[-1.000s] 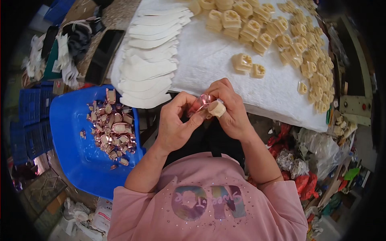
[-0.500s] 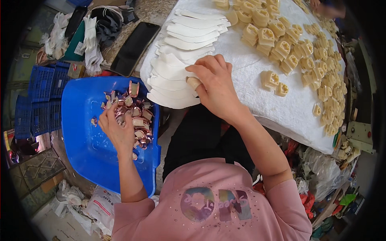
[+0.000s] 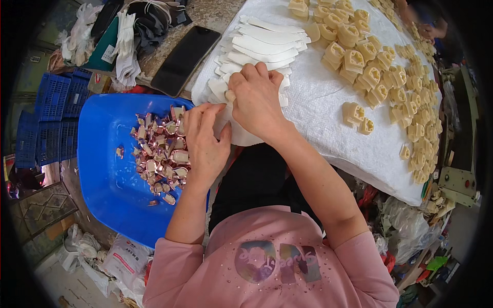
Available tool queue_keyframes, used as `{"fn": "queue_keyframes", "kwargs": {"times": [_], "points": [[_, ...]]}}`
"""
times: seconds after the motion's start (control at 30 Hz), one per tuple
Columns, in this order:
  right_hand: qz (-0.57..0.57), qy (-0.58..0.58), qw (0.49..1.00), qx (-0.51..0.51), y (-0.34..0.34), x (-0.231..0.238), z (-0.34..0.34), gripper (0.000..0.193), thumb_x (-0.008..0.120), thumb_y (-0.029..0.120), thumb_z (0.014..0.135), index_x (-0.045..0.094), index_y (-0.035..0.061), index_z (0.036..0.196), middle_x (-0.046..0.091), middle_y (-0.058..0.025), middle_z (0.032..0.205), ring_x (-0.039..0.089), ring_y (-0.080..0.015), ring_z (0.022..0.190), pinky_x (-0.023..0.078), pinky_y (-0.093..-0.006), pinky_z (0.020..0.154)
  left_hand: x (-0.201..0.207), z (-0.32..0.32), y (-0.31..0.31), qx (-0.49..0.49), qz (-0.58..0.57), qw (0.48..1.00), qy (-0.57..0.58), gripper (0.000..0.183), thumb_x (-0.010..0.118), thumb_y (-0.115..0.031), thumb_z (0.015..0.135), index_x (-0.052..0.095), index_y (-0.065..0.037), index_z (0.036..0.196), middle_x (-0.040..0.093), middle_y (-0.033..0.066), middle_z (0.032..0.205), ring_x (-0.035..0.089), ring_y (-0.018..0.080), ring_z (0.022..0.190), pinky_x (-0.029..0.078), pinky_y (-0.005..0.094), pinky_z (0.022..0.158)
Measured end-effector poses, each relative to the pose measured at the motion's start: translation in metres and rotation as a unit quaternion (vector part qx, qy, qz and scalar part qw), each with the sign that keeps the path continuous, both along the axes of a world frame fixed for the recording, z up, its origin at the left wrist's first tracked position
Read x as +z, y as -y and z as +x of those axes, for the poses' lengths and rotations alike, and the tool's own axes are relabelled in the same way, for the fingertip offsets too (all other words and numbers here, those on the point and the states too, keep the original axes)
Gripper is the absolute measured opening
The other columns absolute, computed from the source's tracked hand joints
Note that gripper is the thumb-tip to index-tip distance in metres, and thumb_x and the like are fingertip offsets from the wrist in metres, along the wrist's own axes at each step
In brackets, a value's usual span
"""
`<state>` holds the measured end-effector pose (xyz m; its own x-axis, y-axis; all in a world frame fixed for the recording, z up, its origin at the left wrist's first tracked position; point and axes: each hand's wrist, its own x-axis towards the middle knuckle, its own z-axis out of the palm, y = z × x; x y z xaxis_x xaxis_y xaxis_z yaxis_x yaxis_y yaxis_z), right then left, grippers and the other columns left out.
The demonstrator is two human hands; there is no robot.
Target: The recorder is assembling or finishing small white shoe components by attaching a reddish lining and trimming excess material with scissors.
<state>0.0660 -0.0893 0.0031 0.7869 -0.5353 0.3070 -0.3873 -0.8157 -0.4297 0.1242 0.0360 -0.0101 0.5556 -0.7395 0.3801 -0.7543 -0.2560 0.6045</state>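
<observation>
Thin curved white strips (image 3: 269, 46) lie overlapped in a row on the table's left part. Over their near end is my right hand (image 3: 255, 102), its fingers curled down and a beige cover (image 3: 230, 96) on the thumb. What those fingers pinch is hidden beneath them. My left hand (image 3: 206, 143) is just left of it, at the near left edge of the strips, thumb and fingers apart with nothing visible between them. Below and left of that hand, a blue tub (image 3: 110, 205) holds a heap of small shiny pink and cream curved pieces (image 3: 162, 154).
Many beige moulded pieces (image 3: 377, 92) spread over the white table cover (image 3: 318, 113) to the right. A black phone (image 3: 185, 59) lies at the far left by gloves (image 3: 126, 46). Blue crates (image 3: 54, 97) stand left of the tub. Another person's hand (image 3: 436, 30) shows at the far right.
My left hand has come out of the tub, moving right and up to the white strips. My right hand has shifted slightly left, its fingers now more curled.
</observation>
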Motion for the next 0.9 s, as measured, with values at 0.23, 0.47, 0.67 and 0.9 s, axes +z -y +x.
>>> {"fn": "queue_keyframes", "kwargs": {"times": [0.23,0.47,0.67,0.9], "points": [[0.145,0.116,0.978,0.095,0.023,-0.008,-0.024,0.019,0.055,-0.006,0.067,0.058,0.0045,0.083,0.055,-0.0099,0.087,0.050,-0.0235,0.093,0.033,-0.0399,0.082,-0.002,0.002,0.004,0.009,-0.016,0.999,0.031,0.037,0.066,0.002,0.065,0.059,-0.006,0.101,0.052,0.0106,0.101,0.047,0.0296,0.096,0.037,0.0404,0.086],[0.525,0.459,0.717,-0.028,0.040,0.017,-0.084,0.009,0.060,0.008,0.083,0.053,0.0063,0.088,0.059,-0.0074,0.094,0.052,-0.0168,0.096,0.041,-0.0308,0.085,0.008,-0.004,0.006,0.012,0.039,0.995,0.087,0.034,0.066,-0.001,0.066,0.062,-0.005,0.099,0.052,0.0113,0.098,0.047,0.0300,0.091,0.036,0.0398,0.086],[0.274,0.262,0.923,0.059,0.026,0.040,-0.144,0.018,0.063,0.003,0.071,0.054,0.0059,0.087,0.053,-0.0098,0.100,0.049,-0.0237,0.098,0.037,-0.0338,0.087,0.034,-0.045,0.029,-0.300,-0.077,0.922,-0.233,0.038,0.065,-0.024,0.080,0.059,0.002,0.108,0.051,0.0150,0.100,0.054,0.0278,0.088,0.044,0.0334,0.069],[0.188,0.171,0.967,-0.032,0.020,0.030,-0.202,0.032,0.063,-0.003,0.069,0.056,0.0051,0.099,0.052,-0.0102,0.108,0.048,-0.0330,0.099,0.039,-0.0384,0.088,0.008,-0.092,0.043,-0.294,0.012,0.801,-0.522,0.044,0.034,-0.028,0.099,0.053,0.008,0.115,0.057,0.0082,0.085,0.050,0.0122,0.067,0.039,0.0245,0.058]]}}
